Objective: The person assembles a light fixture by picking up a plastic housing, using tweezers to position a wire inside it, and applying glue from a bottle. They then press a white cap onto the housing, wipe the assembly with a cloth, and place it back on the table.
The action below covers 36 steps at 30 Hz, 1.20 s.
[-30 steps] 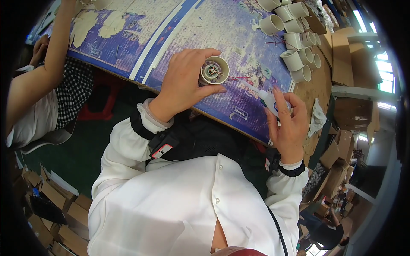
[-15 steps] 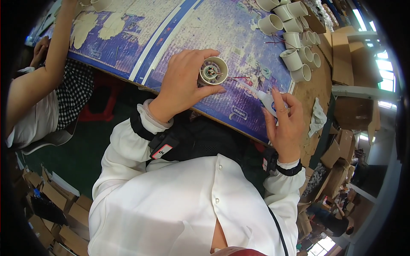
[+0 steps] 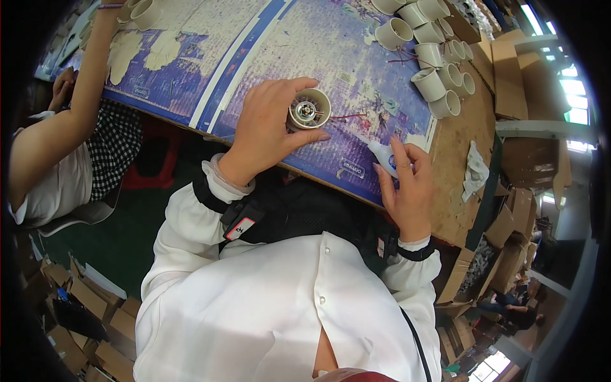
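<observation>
My left hand (image 3: 264, 124) curls round a white, cup-shaped housing (image 3: 324, 103), fingers on its far side and thumb on its near side. The housing's open end faces up, showing a small round motor (image 3: 306, 111) inside. Thin red wires (image 3: 349, 116) stick out to the right of it. At the right, my right hand (image 3: 407, 188) is closed on a small white squeeze bottle (image 3: 384, 156) with a pale nozzle. The bottle tilts toward the housing but stays apart from it; its nozzle tip is hard to make out.
Several similar white housings (image 3: 428, 86) lie grouped at the far right, some trailing wires. A crumpled white cloth (image 3: 475, 170) lies on the brown board near the right edge. Another person's arm (image 3: 95, 76) reaches over the table at the left, near more housings (image 3: 146, 14).
My right hand has moved a little left and nearer me with the bottle, and the nozzle no longer reaches up beside the wires. My left hand still holds the housing, shifted slightly left in the picture.
</observation>
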Tool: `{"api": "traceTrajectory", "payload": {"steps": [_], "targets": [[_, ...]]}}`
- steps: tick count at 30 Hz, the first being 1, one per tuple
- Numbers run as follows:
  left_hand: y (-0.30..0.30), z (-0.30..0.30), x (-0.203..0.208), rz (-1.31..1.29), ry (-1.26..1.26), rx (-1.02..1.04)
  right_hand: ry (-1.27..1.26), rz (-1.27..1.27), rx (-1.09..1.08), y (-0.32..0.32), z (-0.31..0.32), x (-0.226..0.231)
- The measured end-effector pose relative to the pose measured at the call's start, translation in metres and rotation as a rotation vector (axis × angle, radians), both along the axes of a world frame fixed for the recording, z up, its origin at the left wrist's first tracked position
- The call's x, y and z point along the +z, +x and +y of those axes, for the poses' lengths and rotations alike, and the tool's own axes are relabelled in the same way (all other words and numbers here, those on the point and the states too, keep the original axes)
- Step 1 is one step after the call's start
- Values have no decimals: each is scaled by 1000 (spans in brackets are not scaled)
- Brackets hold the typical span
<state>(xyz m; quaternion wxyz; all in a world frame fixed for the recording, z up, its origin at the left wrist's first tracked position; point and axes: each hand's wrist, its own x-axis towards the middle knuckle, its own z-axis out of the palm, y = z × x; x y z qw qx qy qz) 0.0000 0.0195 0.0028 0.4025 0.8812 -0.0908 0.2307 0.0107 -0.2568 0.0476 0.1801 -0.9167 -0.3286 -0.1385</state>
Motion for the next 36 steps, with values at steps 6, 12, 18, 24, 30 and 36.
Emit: {"api": "traceTrajectory", "payload": {"steps": [6,12,18,24,30,36], "targets": [[1,0,0,-22,16,1,16,-23,2,1,-1,-1],[2,1,1,-9,13,-2,67,55,-29,-1,-2,-8],[0,1,1,-13,16,21,227,109,-53,-2,-11,-15],[-3,-2,5,-1,4,12,738,411,-91,-2,-49,-28],[5,40,6,97,25,113,1607,860,-19,2,-69,-35],[16,163,-9,48,270,373,1419,730,-264,18,-89,-35]]}}
